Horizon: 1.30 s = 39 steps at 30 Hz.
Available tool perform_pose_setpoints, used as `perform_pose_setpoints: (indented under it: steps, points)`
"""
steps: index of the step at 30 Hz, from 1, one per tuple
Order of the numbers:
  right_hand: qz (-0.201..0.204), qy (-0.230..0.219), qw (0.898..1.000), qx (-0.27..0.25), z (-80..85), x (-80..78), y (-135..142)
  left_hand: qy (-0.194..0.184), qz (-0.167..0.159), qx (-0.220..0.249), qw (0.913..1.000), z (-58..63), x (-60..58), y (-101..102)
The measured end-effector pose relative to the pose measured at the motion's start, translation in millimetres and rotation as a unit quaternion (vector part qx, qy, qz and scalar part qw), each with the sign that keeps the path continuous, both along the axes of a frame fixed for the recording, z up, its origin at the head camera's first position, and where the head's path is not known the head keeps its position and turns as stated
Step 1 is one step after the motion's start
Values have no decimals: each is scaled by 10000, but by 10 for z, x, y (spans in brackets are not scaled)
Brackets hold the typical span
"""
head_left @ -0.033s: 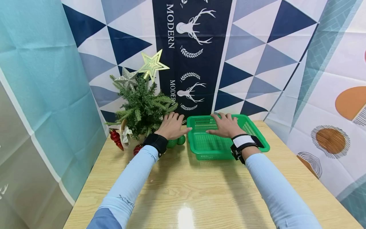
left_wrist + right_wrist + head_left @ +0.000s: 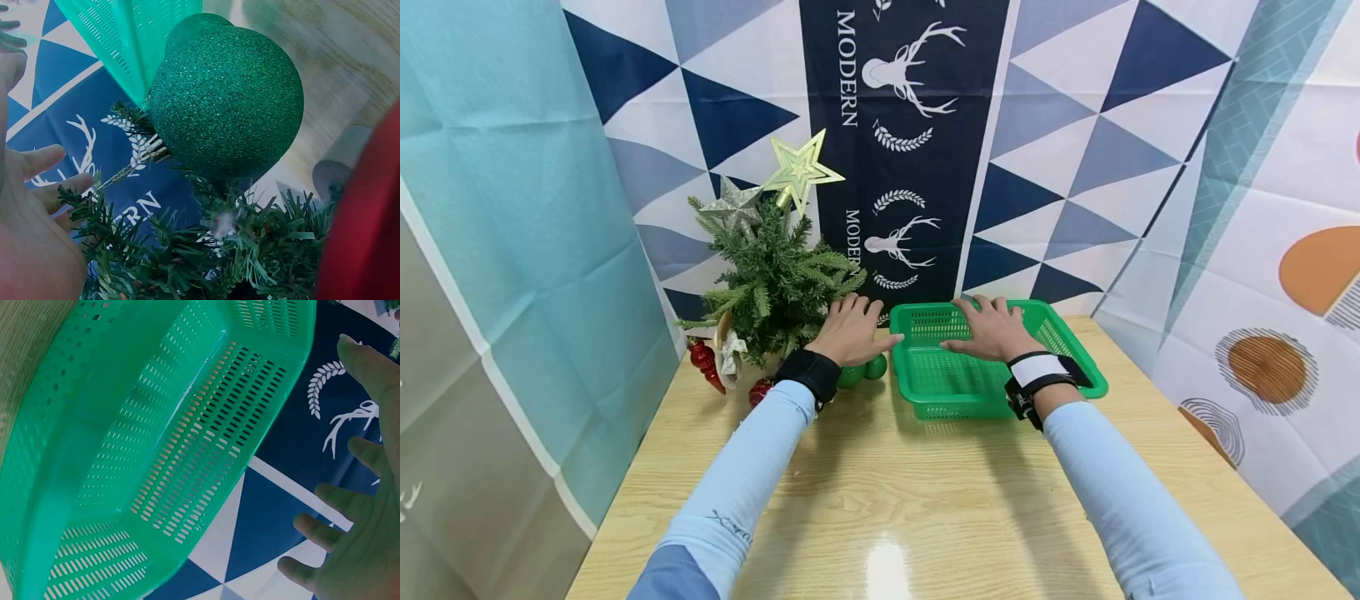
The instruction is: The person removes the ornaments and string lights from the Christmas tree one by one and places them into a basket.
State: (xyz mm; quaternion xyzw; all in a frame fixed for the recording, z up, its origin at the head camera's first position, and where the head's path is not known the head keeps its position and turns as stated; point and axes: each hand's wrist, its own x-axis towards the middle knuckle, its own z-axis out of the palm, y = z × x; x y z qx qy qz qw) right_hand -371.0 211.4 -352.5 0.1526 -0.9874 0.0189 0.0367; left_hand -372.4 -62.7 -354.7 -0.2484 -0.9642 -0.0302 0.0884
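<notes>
My left hand (image 2: pixel 847 332) is held with its fingers spread beside the right-hand branches of a small artificial Christmas tree (image 2: pixel 775 279). Below it show two green ball ornaments (image 2: pixel 852 377). One of them, a glittery green ball (image 2: pixel 228 103), fills the middle of the left wrist view, apart from the fingers. Over the green plastic basket (image 2: pixel 962 412), my right hand (image 2: pixel 992 331) hovers with spread fingers and holds nothing. The right wrist view shows the basket's slotted walls (image 2: pixel 206 437) apart from the fingers. Nothing is seen inside the basket.
A gold star (image 2: pixel 801 171) and a silver star (image 2: pixel 733 204) top the tree. At its lower left hang a red twisted ornament (image 2: pixel 703 362) and a red ball (image 2: pixel 760 392). The wooden table (image 2: pixel 880 492) meets patterned cloth (image 2: pixel 910 150) at the back.
</notes>
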Motion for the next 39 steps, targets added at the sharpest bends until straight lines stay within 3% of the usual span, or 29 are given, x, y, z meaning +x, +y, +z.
perform_pose_setpoints:
  steps: [15, 19, 23, 26, 29, 31, 34, 39]
  points:
    - [-28, 34, 10000, -67, -63, 31, -18, 162, -208, 78, 9996, 85, 105, 42]
    - [-14, 40, 9999, -127, -122, 57, -27, 321, -407, 128, 9986, 149, 242, 88]
    - [157, 197, 9991, -342, -193, 123, -78, 540, -750, 453, 9947, 253, 498, 57]
    - [330, 397, 9961, -717, -256, 177, -124, 722, -1199, 1088, 9842, 324, 738, -69]
    - [517, 491, 9910, -1137, -310, 205, -155, 686, -1610, 1991, 9642, 358, 987, -311]
    - [614, 521, 9877, -1342, -340, 210, -166, 592, -1709, 2566, 9494, 343, 1136, -527]
    - [669, 519, 9841, -1562, -386, 203, -173, 269, -1472, 3198, 9356, 268, 1326, -890]
    - [721, 494, 9816, -1697, -439, 171, -182, -353, -703, 3717, 9250, 55, 1560, -1397]
